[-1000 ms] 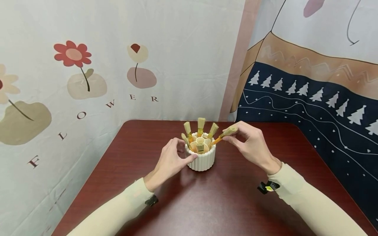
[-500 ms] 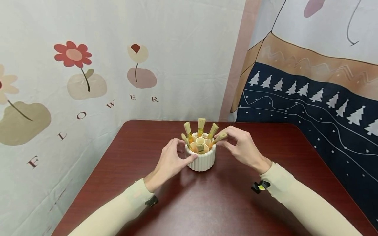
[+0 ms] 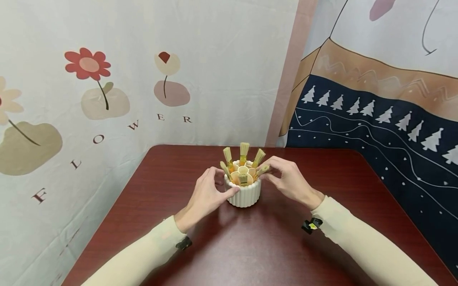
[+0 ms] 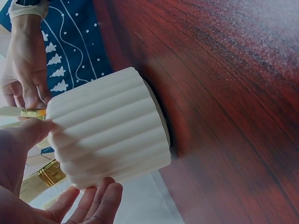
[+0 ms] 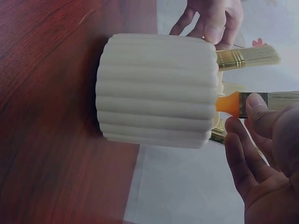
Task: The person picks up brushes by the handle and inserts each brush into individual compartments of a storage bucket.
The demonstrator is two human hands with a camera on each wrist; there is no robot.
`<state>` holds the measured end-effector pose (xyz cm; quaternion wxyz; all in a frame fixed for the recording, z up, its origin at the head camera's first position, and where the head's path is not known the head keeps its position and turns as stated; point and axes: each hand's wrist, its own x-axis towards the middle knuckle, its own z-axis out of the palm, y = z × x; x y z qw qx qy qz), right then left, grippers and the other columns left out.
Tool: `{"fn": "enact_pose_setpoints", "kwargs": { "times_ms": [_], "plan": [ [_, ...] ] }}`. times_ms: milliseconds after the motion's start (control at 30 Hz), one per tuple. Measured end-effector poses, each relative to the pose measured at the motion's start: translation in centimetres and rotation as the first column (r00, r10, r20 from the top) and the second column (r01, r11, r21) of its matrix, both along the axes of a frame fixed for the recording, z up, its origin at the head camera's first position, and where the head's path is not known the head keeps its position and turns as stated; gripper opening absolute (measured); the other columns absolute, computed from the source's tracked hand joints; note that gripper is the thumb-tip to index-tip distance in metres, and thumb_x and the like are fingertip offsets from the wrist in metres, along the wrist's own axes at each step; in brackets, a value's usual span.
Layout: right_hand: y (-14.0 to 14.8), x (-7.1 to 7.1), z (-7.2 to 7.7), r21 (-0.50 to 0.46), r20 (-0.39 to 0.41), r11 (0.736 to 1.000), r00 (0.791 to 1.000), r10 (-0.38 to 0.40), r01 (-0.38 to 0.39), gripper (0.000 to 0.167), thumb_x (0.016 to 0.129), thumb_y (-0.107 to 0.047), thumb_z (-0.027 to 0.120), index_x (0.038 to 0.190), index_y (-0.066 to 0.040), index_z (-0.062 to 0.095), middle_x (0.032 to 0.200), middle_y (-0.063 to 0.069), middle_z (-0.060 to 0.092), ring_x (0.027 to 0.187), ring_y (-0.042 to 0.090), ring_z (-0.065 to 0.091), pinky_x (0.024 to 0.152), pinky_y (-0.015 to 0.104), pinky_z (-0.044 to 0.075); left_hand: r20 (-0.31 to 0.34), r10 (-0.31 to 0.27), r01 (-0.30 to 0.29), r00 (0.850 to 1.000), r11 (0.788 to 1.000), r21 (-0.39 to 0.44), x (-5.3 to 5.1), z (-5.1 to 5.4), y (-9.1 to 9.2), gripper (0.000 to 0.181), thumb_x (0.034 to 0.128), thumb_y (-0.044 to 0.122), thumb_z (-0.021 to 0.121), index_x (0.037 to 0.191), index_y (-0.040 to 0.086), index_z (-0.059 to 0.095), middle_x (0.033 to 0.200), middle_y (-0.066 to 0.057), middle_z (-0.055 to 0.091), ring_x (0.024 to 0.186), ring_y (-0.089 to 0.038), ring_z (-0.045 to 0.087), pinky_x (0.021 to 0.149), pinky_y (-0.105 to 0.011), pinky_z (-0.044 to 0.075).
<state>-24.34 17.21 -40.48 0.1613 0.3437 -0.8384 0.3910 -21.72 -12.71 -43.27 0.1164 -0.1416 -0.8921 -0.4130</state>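
Observation:
A white ribbed pot (image 3: 245, 197) stands upright on the table, with flower-like compartments inside. My left hand (image 3: 204, 192) holds it at the rim from the left, thumb at the front and fingers round the far side. On the right, my right hand (image 3: 290, 182) pinches a paintbrush (image 5: 228, 104) at its metal band. That brush has an orange handle whose lower part is inside the pot, and its bristles point up and outward. Several other paintbrushes (image 3: 244, 149) lean outward round the rim, bristles up; their lower handles are hidden in the pot.
The dark red wooden table (image 3: 236, 246) extends on every side of the pot. Behind it hangs a pale cloth (image 3: 229, 71) with printed flowers and letters. A navy cloth (image 3: 358, 131) with printed trees hangs at the right.
My right hand has moved left and slightly down with the paintbrush, and the brush has sunk deeper into the pot. The left hand and the pot have stayed in place.

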Motion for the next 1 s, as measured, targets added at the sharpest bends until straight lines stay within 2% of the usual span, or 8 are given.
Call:
{"fn": "enact_pose_setpoints", "kwargs": {
  "times_ms": [167, 767, 900, 1000],
  "plan": [
    [-0.1, -0.1, -0.4, 0.014, 0.006, 1.000, 1.000, 0.009, -0.009, 0.031, 0.094, 0.003, 0.094, 0.116, -0.016, 0.085, 0.116, -0.002, 0.083, 0.102, 0.012, 0.082, 0.094, 0.031, 0.072, 0.002, -0.003, 0.003, 1.000, 1.000, -0.002, 0.0, 0.0, 0.0, 0.057, 0.0899, 0.040, 0.102, 0.126, 0.009, 0.070, 0.120, -0.009, 0.076, 0.109, -0.025, 0.081, 0.097, -0.041, 0.067],
    [0.0, -0.2, -1.3, 0.033, 0.016, 0.999, 1.000, -0.011, 0.011, 0.032, 0.095, 0.004, 0.093, 0.118, -0.017, 0.084, 0.124, 0.001, 0.086, 0.101, 0.015, 0.081, 0.093, 0.039, 0.072, 0.006, -0.007, 0.007, 1.000, 1.000, 0.007, 0.2, -0.1, 0.1, 0.058, 0.0906, 0.041, 0.102, 0.126, 0.009, 0.069, 0.120, -0.009, 0.076, 0.108, -0.025, 0.081, 0.098, -0.042, 0.067],
    [0.1, 0.1, -1.3, 0.042, 0.015, 0.999, 1.000, -0.027, 0.026, 0.037, 0.095, 0.002, 0.094, 0.127, -0.012, 0.083, 0.125, 0.003, 0.085, 0.101, 0.015, 0.083, 0.095, 0.038, 0.072, 0.012, -0.006, 0.006, 1.000, 1.000, 0.017, 0.1, 0.1, 0.0, 0.057, 0.0907, 0.039, 0.102, 0.127, 0.009, 0.069, 0.120, -0.009, 0.076, 0.109, -0.026, 0.081, 0.099, -0.045, 0.068],
    [0.4, 0.5, -1.5, 0.032, 0.017, 0.999, 0.999, -0.044, 0.044, 0.049, 0.094, 0.001, 0.095, 0.139, -0.009, 0.080, 0.124, 0.006, 0.084, 0.103, 0.017, 0.086, 0.095, 0.039, 0.072, 0.014, -0.009, 0.009, 1.000, 1.000, 0.020, 0.1, -0.1, 0.0, 0.058, 0.0912, 0.040, 0.101, 0.128, 0.009, 0.069, 0.121, -0.010, 0.076, 0.110, -0.027, 0.081, 0.100, -0.047, 0.068]
  ]
}}
